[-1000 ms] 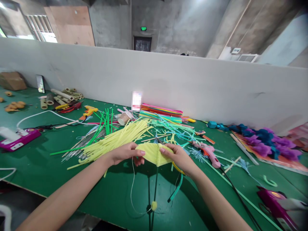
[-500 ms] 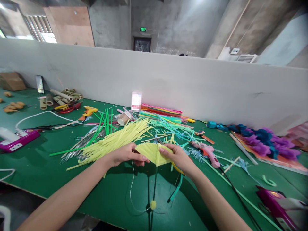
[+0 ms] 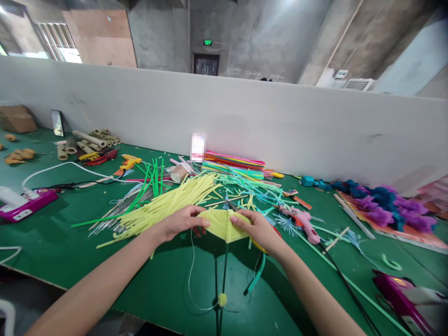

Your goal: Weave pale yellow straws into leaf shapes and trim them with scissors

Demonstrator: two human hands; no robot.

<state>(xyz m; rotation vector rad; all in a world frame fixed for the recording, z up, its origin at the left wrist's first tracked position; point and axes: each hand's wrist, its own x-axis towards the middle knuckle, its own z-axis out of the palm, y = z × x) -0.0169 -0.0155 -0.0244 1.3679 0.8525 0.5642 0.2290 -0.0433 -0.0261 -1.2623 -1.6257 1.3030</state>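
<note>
A pale yellow leaf shape of fuzzy pipe cleaners, with a raised rib down its middle, is held up between my hands. My left hand pinches its left edge between thumb and fingers. My right hand grips its right half beside the rib. A thin dark stem runs down from the leaf. Near it lies a small yellow tuft with white thread. Under my right hand shows a yellow-and-red tool handle; whether I hold it I cannot tell.
Yellow pipe cleaners are heaped behind my left hand, with green ones beyond. A pink glue gun lies right, a yellow one left. Purple power strips sit at both sides. A white partition stands behind.
My left thumb has moved up and onto the leaf's left part, and the left half now looks flatter and rounder. My right hand has hardly moved.
</note>
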